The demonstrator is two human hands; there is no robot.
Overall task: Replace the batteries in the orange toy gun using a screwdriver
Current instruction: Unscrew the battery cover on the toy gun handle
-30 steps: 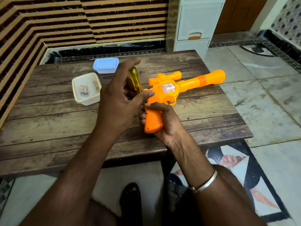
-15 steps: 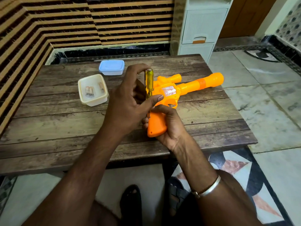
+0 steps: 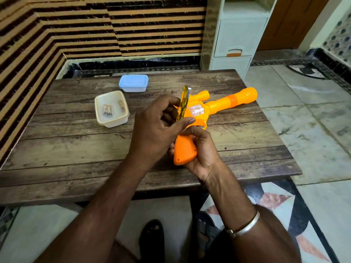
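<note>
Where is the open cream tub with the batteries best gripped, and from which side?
Probably the tub by its right rim, from above: it stands upright and lidless, that thin edge is free, and the batteries lie low inside.

Toy gun point(image 3: 214, 106) above the table point(image 3: 76, 149), screwdriver point(image 3: 183, 99) just left of it, open tub point(image 3: 112, 123) with batteries point(image 3: 107, 110) further left, lidded tub point(image 3: 133, 83) behind that, drawers point(image 3: 239, 37) behind the table.

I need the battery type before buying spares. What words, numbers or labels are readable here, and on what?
No text here is legible.
The sticker on the orange toy gun: shiny and blurred, unreadable.
The batteries in the open white container: labels too small and blurred to read.
</note>
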